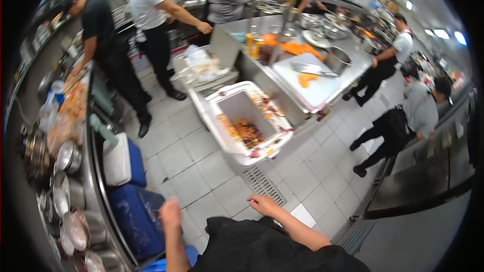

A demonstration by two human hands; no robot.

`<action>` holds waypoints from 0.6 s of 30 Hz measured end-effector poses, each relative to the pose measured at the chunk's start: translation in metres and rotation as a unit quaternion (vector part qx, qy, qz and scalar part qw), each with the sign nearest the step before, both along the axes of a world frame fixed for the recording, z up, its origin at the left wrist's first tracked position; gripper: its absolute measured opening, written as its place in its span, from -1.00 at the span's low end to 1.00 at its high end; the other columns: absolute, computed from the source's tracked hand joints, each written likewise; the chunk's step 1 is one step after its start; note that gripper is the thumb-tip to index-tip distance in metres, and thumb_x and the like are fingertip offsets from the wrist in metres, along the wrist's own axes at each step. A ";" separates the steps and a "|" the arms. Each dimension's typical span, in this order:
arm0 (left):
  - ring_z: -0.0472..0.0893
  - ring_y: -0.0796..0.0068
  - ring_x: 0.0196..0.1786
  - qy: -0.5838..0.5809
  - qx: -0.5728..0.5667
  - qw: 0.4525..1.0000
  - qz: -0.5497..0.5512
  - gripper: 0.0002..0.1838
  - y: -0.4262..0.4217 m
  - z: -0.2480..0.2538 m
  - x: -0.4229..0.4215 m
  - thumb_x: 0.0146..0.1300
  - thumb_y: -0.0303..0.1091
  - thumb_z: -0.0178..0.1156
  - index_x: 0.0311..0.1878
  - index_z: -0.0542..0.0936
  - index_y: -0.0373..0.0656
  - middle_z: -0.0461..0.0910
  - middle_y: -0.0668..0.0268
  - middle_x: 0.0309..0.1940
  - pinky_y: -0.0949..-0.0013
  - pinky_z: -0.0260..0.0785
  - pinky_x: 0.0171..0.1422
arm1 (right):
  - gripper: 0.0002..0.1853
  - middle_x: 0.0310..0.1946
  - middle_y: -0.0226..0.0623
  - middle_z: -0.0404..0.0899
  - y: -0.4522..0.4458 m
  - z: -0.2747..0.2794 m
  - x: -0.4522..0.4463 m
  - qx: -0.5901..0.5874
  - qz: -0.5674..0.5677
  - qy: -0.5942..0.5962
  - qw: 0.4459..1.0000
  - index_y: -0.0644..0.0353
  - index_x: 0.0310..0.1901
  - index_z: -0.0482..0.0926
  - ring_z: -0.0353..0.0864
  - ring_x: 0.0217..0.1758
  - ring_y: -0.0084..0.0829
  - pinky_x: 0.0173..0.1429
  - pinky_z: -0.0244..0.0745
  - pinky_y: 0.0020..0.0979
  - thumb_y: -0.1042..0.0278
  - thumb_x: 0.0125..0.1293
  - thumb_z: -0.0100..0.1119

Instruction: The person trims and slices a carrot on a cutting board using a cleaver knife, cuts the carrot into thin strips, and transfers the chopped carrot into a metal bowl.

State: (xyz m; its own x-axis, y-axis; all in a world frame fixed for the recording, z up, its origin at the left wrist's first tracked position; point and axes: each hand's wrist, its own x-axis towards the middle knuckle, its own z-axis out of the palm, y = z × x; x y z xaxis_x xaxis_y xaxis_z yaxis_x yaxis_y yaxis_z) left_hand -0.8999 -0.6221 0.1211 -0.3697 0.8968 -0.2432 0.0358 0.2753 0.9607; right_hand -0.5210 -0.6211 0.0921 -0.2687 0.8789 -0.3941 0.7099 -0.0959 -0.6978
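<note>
Black cloth garment point(262, 247). Left hand point(170, 212): blurred, finger opening and hold indeterminable; near dark-blue plastic tub point(132, 216). Right hand point(266, 205): loosely half-open, apparently empty. White rectangular plastic bin point(207, 115): ahead, uncovered, beside steel counter point(290, 105), presumably for easy filling.

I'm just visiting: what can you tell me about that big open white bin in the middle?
The bin looks like plastic: boxy, open-topped, with a thick pale rim and greyish inner walls. Orange and dark red food scraps lie at its bottom, with more scattered along the rim. It is beside the metal counter, near a floor drain. Neither of the wearer's hands touches it.
</note>
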 end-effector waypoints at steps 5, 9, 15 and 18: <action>0.51 0.40 -0.46 0.118 -0.029 0.938 -0.324 -0.77 0.048 -0.004 0.217 0.43 -0.26 0.13 -0.33 0.53 -0.19 0.52 0.34 -0.54 0.31 0.37 -0.33 | -0.67 -0.32 -0.30 0.71 -0.028 -0.029 0.146 -0.011 -0.158 0.076 0.984 0.03 0.10 0.62 0.69 -0.23 -0.35 -0.07 0.55 -0.33 0.21 0.34 0.13; 0.65 0.17 -0.01 0.314 0.249 0.838 -0.370 -0.66 0.095 0.022 0.326 0.33 -0.32 0.20 0.14 0.58 -0.17 0.65 0.10 -0.01 0.26 0.49 0.05 | -0.66 -0.35 -0.30 0.72 -0.024 -0.016 0.251 -0.019 -0.238 0.013 0.971 0.08 0.09 0.64 0.71 -0.27 -0.42 -0.10 0.57 -0.38 0.21 0.36 0.11; 0.61 0.18 0.18 0.223 0.084 0.858 -0.455 -0.48 0.164 0.059 0.407 0.28 -0.35 0.25 0.31 0.48 -0.16 0.54 0.05 0.22 0.20 0.47 0.19 | -0.65 -0.37 -0.34 0.70 0.032 0.002 0.357 0.049 -0.280 0.022 0.959 0.15 0.11 0.62 0.67 -0.33 -0.48 -0.13 0.56 -0.42 0.22 0.37 0.09; 0.68 0.25 -0.02 0.189 0.117 0.892 -0.393 -0.58 0.211 0.049 0.428 0.28 -0.35 0.29 0.20 0.56 -0.21 0.65 0.09 0.03 0.25 0.52 0.04 | -0.65 -0.37 -0.34 0.68 0.070 0.000 0.385 0.078 -0.283 0.061 0.954 0.17 0.10 0.62 0.65 -0.34 -0.50 -0.14 0.55 -0.42 0.22 0.37 0.11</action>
